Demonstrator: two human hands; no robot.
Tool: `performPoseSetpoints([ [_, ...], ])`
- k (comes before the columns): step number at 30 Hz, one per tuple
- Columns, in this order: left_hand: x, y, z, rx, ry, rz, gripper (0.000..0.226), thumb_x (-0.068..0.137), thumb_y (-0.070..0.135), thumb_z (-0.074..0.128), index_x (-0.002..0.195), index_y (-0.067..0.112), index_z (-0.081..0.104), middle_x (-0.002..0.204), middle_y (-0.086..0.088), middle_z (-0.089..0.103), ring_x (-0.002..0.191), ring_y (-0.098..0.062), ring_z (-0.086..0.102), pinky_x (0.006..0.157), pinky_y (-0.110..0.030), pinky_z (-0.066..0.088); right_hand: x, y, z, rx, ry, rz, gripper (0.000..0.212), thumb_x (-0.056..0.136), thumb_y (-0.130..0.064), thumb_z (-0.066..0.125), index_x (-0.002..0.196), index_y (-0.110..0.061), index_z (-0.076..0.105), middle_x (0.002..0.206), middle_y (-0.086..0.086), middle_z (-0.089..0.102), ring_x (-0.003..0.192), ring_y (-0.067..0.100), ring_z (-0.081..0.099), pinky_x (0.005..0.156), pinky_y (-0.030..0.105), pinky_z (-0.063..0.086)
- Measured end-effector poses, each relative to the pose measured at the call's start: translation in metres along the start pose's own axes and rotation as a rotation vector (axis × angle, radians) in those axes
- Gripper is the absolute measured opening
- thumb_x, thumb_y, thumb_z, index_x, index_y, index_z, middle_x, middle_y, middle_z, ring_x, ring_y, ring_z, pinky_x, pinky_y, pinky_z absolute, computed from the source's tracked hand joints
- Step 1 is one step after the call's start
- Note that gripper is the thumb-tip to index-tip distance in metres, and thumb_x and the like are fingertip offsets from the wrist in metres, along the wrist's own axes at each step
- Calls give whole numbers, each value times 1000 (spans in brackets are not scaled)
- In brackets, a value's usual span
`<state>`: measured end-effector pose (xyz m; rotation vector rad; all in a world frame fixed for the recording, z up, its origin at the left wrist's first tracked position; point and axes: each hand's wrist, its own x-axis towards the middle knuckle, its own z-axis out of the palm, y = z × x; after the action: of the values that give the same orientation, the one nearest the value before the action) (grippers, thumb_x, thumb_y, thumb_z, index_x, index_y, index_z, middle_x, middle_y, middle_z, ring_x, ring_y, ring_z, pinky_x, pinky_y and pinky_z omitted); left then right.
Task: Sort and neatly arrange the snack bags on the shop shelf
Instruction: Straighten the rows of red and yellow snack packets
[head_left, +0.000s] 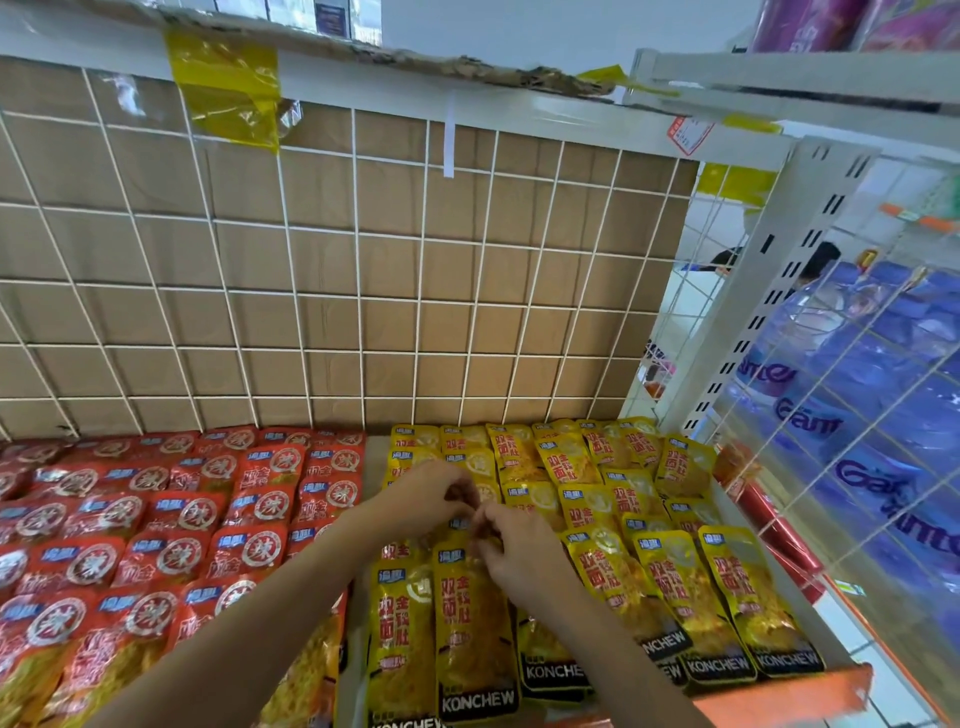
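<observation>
Yellow snack bags (691, 597) lie in overlapping rows on the right half of the shelf. Red snack bags (156, 525) fill the left half in similar rows. My left hand (436, 493) and my right hand (514, 551) meet over the yellow rows near the middle. Both pinch the top edge of one yellow bag (470, 629) that lies on the front column. The bags under my forearms are partly hidden.
A white wire grid (363, 270) backed by brown cardboard closes the shelf's rear. An orange shelf lip (789, 696) runs along the front right. A wire side panel (831, 467) stands to the right, with blue packs (883, 415) behind it. A narrow bare strip (374, 467) separates red from yellow.
</observation>
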<state>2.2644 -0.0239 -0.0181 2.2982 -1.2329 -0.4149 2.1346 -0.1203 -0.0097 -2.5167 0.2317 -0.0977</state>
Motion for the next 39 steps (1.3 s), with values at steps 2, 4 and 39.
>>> performPoseSetpoints([
  [2, 0, -1, 0, 2, -9, 4, 13, 87, 16, 62, 98, 14, 67, 101, -1, 67, 92, -9, 58, 82, -22, 48, -1, 1, 1, -73, -28, -4, 17, 88, -9, 49, 98, -18, 59, 100, -3, 67, 93, 17, 59, 72, 26, 40],
  [4, 1, -2, 0, -1, -11, 12, 11, 86, 16, 63, 96, 14, 68, 99, -2, 68, 91, -11, 60, 82, -26, 49, -2, 3, -1, -108, -31, -1, 20, 88, -9, 47, 100, -18, 59, 102, -3, 67, 95, 17, 59, 75, 28, 42],
  [39, -5, 1, 0, -41, 61, 6, 11, 89, 16, 60, 98, 14, 66, 92, 6, 60, 86, -5, 55, 72, -10, 43, -3, 8, -7, -90, -54, -18, 7, 86, -22, 59, 89, -21, 66, 88, -12, 60, 94, 10, 57, 93, 34, 43],
])
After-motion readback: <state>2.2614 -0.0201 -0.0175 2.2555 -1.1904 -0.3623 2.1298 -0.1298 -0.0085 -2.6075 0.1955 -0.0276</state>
